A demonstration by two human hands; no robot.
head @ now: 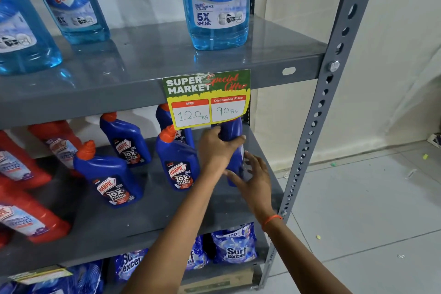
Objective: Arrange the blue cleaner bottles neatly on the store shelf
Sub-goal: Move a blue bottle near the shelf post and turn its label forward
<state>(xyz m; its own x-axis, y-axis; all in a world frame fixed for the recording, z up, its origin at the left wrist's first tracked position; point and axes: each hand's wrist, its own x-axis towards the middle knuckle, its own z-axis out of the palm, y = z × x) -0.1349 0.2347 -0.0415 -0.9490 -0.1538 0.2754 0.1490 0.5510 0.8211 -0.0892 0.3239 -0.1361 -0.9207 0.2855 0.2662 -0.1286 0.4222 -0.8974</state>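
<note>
Several dark blue Harpic cleaner bottles with orange caps stand on the middle grey shelf: one at the front left, one behind it, one in the middle and one further back. At the shelf's right end stands another blue bottle, its top hidden by a price card. My left hand is wrapped around its upper body. My right hand lies against its lower side with fingers spread.
Red cleaner bottles fill the shelf's left part. Light blue Colin bottles stand on the upper shelf, where a price card hangs. Surf Excel pouches lie below. A perforated grey upright bounds the right side; tiled floor beyond.
</note>
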